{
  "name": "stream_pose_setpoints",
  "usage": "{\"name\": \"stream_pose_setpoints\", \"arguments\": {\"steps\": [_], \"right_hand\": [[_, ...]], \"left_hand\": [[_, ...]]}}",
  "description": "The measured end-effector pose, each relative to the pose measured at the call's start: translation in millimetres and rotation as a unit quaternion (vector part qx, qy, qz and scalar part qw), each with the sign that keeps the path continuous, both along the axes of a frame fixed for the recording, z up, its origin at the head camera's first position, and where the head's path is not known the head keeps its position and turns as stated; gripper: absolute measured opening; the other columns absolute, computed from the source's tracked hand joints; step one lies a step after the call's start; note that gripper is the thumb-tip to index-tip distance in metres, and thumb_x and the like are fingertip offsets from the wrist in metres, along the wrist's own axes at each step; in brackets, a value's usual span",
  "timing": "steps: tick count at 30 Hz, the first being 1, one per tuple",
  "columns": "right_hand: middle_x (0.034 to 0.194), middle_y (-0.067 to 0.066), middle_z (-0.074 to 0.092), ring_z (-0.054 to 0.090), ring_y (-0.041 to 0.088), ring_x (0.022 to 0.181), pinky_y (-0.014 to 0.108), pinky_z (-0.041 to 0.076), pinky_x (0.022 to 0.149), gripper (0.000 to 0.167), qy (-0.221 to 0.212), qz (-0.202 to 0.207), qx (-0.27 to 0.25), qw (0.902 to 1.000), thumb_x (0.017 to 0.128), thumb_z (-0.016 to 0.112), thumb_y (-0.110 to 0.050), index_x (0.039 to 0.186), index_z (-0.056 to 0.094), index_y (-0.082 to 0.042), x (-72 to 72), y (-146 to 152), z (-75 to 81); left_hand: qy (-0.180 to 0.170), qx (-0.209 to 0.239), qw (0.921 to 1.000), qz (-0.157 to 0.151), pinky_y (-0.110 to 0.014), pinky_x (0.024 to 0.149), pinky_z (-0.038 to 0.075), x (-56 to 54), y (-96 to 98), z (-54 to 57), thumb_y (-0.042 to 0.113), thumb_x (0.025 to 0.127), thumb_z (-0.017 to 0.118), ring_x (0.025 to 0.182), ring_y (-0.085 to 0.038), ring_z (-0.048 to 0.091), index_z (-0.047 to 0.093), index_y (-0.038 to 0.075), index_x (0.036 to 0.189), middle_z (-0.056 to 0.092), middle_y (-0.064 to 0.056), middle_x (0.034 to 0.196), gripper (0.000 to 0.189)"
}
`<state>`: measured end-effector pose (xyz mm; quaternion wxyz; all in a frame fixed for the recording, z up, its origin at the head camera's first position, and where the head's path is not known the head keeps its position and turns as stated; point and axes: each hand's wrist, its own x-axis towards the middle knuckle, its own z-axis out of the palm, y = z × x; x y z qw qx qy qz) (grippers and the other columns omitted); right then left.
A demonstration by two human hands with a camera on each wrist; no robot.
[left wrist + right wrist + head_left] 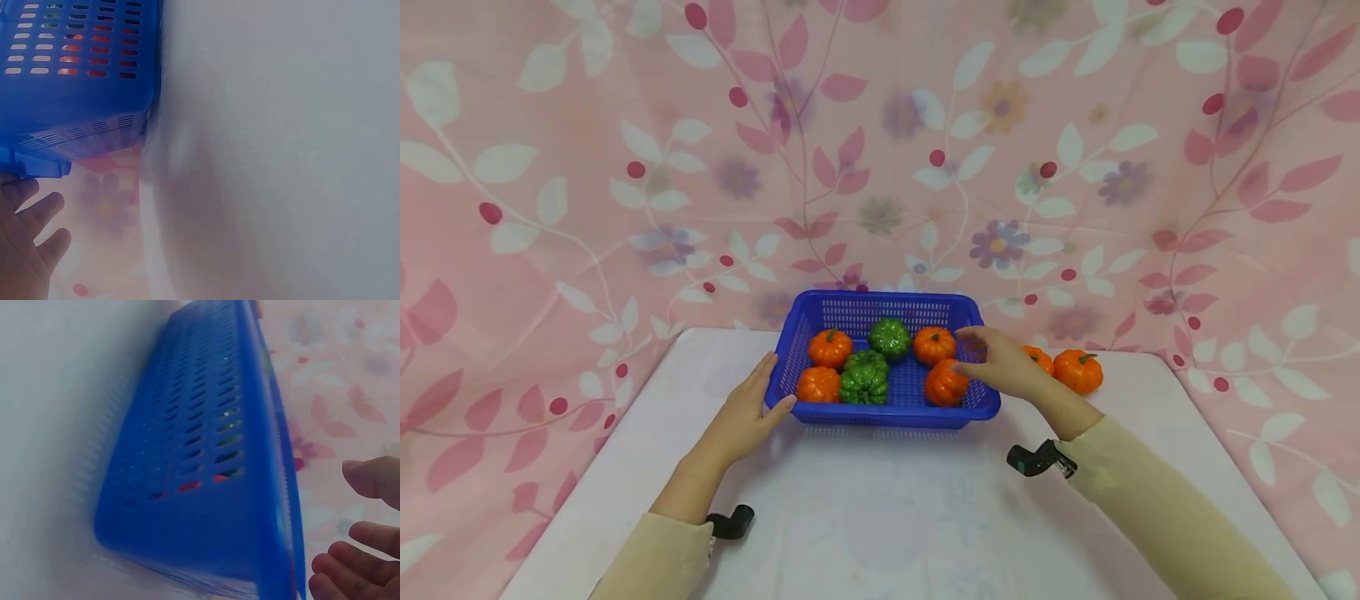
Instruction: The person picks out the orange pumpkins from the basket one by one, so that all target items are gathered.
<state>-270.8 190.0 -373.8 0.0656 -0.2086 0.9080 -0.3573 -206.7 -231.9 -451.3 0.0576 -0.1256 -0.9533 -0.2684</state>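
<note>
A blue plastic basket with slotted walls holds several small orange pumpkins and two green ones. My left hand is at the basket's left end, its fingers extended along the rim and its thumb near the front corner. In the left wrist view, those fingertips show right by the rim. Over the basket's right end reaches my right hand, thumb and fingers apart and nothing between them. The thumb overlaps the front right orange pumpkin in the head view.
Two more orange pumpkins, one partly hidden behind the right hand and the other farther right, lie on the white table outside the basket. A pink floral cloth hangs behind the table. Each sleeve carries a black wrist camera.
</note>
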Motion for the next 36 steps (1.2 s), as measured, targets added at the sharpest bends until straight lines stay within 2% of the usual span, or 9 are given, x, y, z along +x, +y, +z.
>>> {"name": "stream_pose_setpoints", "arguments": {"steps": [7,13,16,23,36], "right_hand": [[0.14,0.023,0.055,0.054,0.038,0.127,0.052,0.047,0.104,0.065,-0.001,0.016,0.016,0.9998,0.092,0.075,-0.027,0.143,0.048,0.003,-5.1,-11,-9.1],[0.141,0.02,0.055,0.054,0.036,0.128,0.052,0.044,0.106,0.065,0.016,0.021,0.065,0.9975,0.091,0.075,-0.03,0.142,0.05,0.002,-9.6,-18,-14.4],[0.141,0.02,0.055,0.054,0.037,0.128,0.053,0.044,0.107,0.068,0.019,0.031,0.1,0.9944,0.09,0.076,-0.031,0.143,0.05,0.002,-12.3,-22,-13.4],[0.141,0.02,0.056,0.053,0.037,0.128,0.054,0.041,0.109,0.077,-0.014,0.063,0.175,0.9824,0.088,0.077,-0.037,0.147,0.045,0.002,-19.7,-31,-12.1],[0.14,0.02,0.057,0.055,0.036,0.125,0.052,0.043,0.107,0.072,-0.016,0.048,0.206,0.9772,0.086,0.08,-0.027,0.144,0.05,0.002,-23.9,-38,-13.4]], "left_hand": [[0.002,-0.002,1.0,0.0,-0.059,0.118,0.021,0.1,0.4,1.1,0.042,0.102,0.054,0.149,-0.042,0.022,0.013,0.003,0.16,0.016,-0.018,0.165,0.082],[0.003,-0.004,1.0,-0.001,-0.059,0.118,0.021,-0.7,0.4,0.9,0.043,0.102,0.054,0.148,-0.042,0.022,0.013,0.003,0.16,0.016,-0.018,0.165,0.082],[0.006,-0.004,1.0,-0.001,-0.059,0.118,0.021,-0.9,0.4,0.9,0.043,0.101,0.054,0.148,-0.043,0.023,0.013,0.003,0.16,0.016,-0.018,0.165,0.082],[0.022,0.002,0.9997,-0.008,-0.057,0.119,0.021,-0.7,-0.1,-0.1,0.044,0.101,0.054,0.148,-0.041,0.024,0.016,0.0,0.159,0.018,-0.02,0.164,0.082],[0.015,-0.001,0.9999,-0.007,-0.057,0.118,0.021,0.8,1.1,0.7,0.043,0.102,0.054,0.148,-0.042,0.023,0.015,-0.001,0.159,0.017,-0.021,0.164,0.082]]}}
